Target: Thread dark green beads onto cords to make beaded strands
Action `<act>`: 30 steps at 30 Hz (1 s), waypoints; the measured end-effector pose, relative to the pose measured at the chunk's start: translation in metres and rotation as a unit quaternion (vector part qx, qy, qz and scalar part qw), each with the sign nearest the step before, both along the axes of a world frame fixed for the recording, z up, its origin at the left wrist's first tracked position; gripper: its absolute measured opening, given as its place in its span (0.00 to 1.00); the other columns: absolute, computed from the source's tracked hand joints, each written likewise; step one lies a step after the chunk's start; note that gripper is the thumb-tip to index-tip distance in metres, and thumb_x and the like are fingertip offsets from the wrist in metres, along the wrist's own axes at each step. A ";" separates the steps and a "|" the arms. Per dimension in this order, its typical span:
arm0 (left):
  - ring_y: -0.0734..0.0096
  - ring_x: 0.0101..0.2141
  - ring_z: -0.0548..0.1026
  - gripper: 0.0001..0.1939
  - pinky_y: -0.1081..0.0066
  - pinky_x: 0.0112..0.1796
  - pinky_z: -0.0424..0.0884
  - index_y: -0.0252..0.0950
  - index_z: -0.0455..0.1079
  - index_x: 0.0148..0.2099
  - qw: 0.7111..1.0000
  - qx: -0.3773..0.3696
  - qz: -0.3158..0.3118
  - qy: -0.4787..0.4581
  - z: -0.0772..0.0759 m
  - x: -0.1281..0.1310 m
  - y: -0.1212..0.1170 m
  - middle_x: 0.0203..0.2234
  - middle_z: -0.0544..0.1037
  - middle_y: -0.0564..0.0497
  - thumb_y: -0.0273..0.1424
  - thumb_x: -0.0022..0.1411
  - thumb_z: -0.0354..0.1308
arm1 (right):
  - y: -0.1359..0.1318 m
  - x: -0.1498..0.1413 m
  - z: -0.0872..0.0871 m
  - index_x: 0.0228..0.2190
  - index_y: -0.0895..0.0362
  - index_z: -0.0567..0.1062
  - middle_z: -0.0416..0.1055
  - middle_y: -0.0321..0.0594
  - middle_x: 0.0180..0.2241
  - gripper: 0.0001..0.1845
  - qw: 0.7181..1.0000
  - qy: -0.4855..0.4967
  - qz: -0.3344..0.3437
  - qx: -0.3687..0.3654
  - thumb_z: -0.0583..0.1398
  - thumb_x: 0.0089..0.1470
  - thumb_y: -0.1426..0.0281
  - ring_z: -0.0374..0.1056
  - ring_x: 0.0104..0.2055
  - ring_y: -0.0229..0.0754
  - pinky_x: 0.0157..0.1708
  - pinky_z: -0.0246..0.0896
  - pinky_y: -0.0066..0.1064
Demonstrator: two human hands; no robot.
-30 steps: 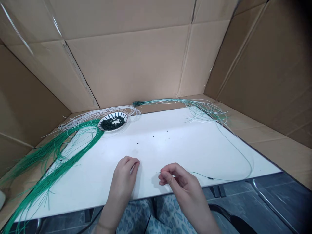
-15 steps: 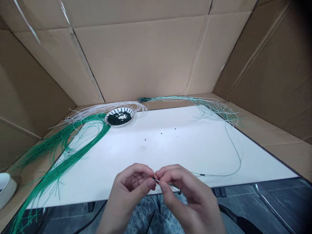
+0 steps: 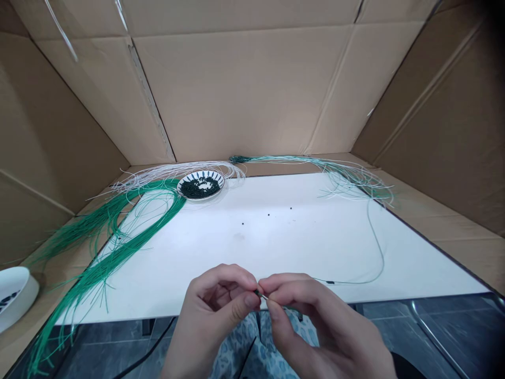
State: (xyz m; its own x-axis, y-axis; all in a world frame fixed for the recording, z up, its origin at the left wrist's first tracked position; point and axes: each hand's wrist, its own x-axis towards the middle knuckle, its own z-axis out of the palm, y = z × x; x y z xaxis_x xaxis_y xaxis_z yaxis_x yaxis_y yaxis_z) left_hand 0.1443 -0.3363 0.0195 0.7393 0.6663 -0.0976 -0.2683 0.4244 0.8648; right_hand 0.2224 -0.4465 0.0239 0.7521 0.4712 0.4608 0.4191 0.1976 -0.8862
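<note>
My left hand (image 3: 224,300) is closed, thumb and forefinger pinching a tiny dark green piece (image 3: 257,292), perhaps a bead. Close against it, my right hand (image 3: 315,316) pinches a thin pale cord end (image 3: 264,297) that meets the dark piece. Whether the cord passes through it is too small to tell. From behind my right hand a thin green cord (image 3: 382,258) curves out over the white board, with a short dark piece (image 3: 330,282) on it.
A striped saucer (image 3: 193,177) of small dark beads stands at the back left, beside green cords (image 3: 138,245) and white cords (image 3: 169,169). A bundle of finished-looking strands (image 3: 284,158) lies along the back. Loose dark specks (image 3: 269,215) dot the white board (image 3: 205,252). Cardboard walls surround it.
The view has shifted slightly, so the scene sits farther right. Both hands keep their pinch close together; my right hand has turned a little and sits lower.
</note>
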 end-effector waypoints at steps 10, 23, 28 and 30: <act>0.77 0.29 0.77 0.07 0.83 0.32 0.72 0.43 0.85 0.29 0.997 0.077 0.002 -0.005 -0.002 0.000 0.002 0.25 0.83 0.56 0.36 0.50 0.80 | -0.006 0.003 -0.004 0.31 0.48 0.78 0.84 0.31 0.33 0.12 0.996 -0.076 -0.019 -0.041 0.63 0.57 0.79 0.80 0.32 0.38 0.40 0.76 0.24; 0.75 0.28 0.73 0.08 0.79 0.31 0.69 0.42 0.86 0.29 0.992 0.114 -0.026 0.042 0.000 0.000 0.005 0.25 0.82 0.54 0.38 0.51 0.78 | -0.014 0.021 -0.011 0.35 0.50 0.77 0.83 0.28 0.37 0.12 0.992 -0.090 0.076 -0.038 0.62 0.59 0.81 0.79 0.37 0.30 0.42 0.71 0.11; 0.75 0.27 0.74 0.08 0.79 0.31 0.70 0.42 0.86 0.30 0.992 0.122 -0.025 0.036 -0.002 0.000 0.006 0.25 0.82 0.54 0.39 0.51 0.79 | -0.014 0.021 -0.010 0.37 0.49 0.76 0.82 0.25 0.37 0.13 0.992 -0.089 0.079 -0.047 0.61 0.59 0.81 0.78 0.37 0.28 0.43 0.69 0.10; 0.74 0.29 0.75 0.05 0.79 0.31 0.71 0.43 0.87 0.31 0.989 0.140 -0.032 0.031 -0.004 -0.001 0.009 0.26 0.83 0.54 0.37 0.54 0.77 | -0.014 0.021 -0.011 0.37 0.49 0.75 0.81 0.24 0.37 0.13 0.992 -0.090 0.077 -0.052 0.61 0.59 0.81 0.78 0.37 0.28 0.43 0.69 0.10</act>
